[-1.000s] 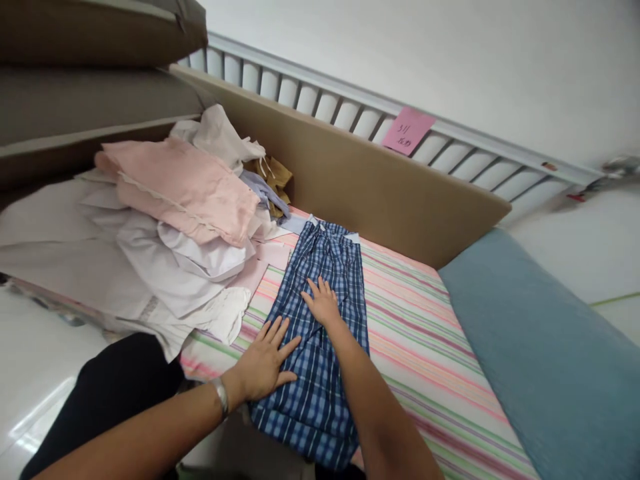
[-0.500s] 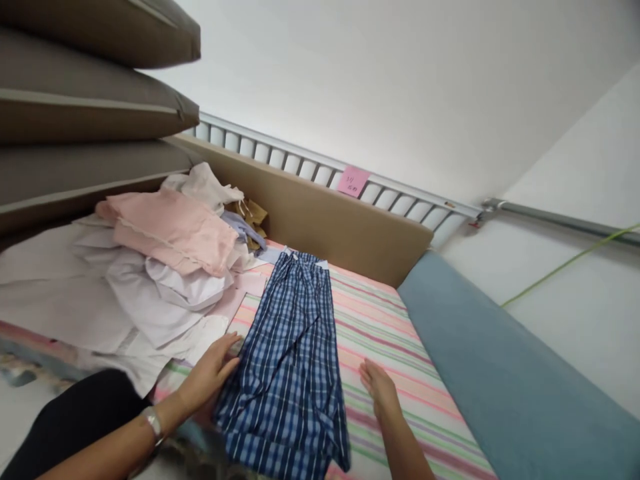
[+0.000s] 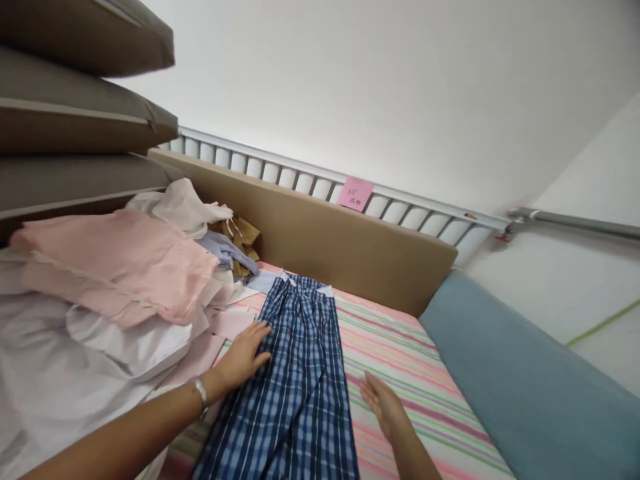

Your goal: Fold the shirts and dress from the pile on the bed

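Blue plaid pajama pants [image 3: 300, 373] lie lengthwise on a striped bed sheet [image 3: 380, 333], waistband at the far end and the near end cut off by the frame. My left hand [image 3: 244, 357] rests at the left edge of the pants, fingers spread and fingertips touching the cloth. A silver bracelet [image 3: 201, 395] is on that wrist. Over the sheet, just right of the pants, my right hand [image 3: 384, 403] is held with its fingers stretched out, apart from the cloth and holding nothing.
Pink and white clothes [image 3: 130, 267] are heaped on the left, with purple and brown garments behind. Brown cushions [image 3: 75, 127] are stacked above them. A brown board [image 3: 320, 233], a radiator with a pink note [image 3: 355, 194] and a blue-grey padded panel [image 3: 520, 373] border the bed.
My left hand has moved forward along the left edge of the pants. The view has shifted closer, so the near hem has left the frame. My right hand stays beside the pants.
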